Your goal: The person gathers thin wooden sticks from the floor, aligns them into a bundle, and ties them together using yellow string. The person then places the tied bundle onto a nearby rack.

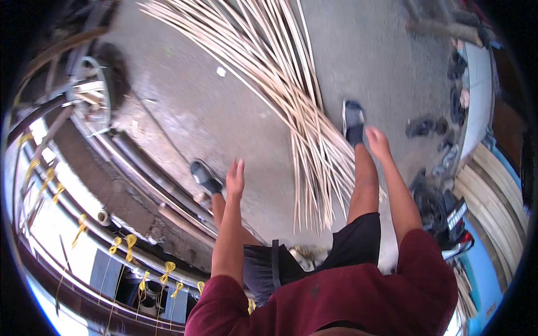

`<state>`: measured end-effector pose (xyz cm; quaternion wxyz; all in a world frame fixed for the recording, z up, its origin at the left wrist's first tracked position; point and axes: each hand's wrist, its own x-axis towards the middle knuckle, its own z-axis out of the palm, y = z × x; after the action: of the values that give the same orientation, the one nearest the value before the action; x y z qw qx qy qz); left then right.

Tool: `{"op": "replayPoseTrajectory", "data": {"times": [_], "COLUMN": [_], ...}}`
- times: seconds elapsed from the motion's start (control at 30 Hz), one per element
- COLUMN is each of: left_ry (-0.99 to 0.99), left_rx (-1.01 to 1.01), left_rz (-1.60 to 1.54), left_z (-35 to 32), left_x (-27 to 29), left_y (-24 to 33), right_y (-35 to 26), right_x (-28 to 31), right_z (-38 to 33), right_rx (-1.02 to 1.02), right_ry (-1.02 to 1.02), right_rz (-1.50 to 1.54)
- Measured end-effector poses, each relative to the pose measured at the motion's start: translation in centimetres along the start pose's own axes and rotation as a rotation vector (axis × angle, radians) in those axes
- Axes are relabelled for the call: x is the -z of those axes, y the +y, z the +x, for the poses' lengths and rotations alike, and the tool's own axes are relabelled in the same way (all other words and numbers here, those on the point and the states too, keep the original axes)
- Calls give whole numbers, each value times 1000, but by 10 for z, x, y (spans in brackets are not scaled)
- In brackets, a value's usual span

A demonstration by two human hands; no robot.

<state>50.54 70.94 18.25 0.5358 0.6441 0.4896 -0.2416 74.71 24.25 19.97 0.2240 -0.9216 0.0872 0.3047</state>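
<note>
A large bundle of long, thin, pale canes (302, 106) lies across the concrete floor, its strips crossing and fanning out between my feet. My left hand (236, 178) hangs to the left of the canes, fingers extended, holding nothing. Above the floor near my right shoe (353, 120), my right hand (379, 144) is loosely bent with nothing visible in it. Neither hand touches the canes. My left shoe (207, 175) is planted left of the bundle.
A railing with yellow cord ties (168, 272) runs along the lower left, beside long pipes (143, 159). Left of the canes stands a pale container (103, 84) with wood pieces. At right are loose footwear (426, 126), a motorbike's rear (457, 218) and stacked boards (487, 201).
</note>
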Motion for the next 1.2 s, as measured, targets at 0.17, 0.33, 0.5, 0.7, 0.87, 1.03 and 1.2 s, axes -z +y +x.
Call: {"op": "replayPoseTrajectory", "data": {"times": [0.17, 0.33, 0.5, 0.7, 0.87, 1.03, 1.2], "left_ry": [414, 727, 788, 724, 1071, 1545, 1366], "left_rx": [101, 46, -142, -390, -817, -751, -413], "left_rz": [-277, -665, -606, -191, 152, 559, 775], "left_z": [-172, -325, -375, -409, -414, -403, -332], "left_x": [157, 205, 228, 340, 473, 585, 637], "left_y": [-17, -43, 15, 155, 270, 360, 359], "right_y": [54, 28, -171, -415, -514, -603, -625], "right_x": [72, 123, 162, 119, 56, 90, 105], "right_z": [-114, -143, -141, -177, -257, -336, -270], "right_rx": [-235, -262, -218, 125, 679, 857, 832], "right_ry": [-224, -560, -390, -340, -518, -625, -512], "right_rz": [-210, -364, 4, 385, 40, -291, -153]}}
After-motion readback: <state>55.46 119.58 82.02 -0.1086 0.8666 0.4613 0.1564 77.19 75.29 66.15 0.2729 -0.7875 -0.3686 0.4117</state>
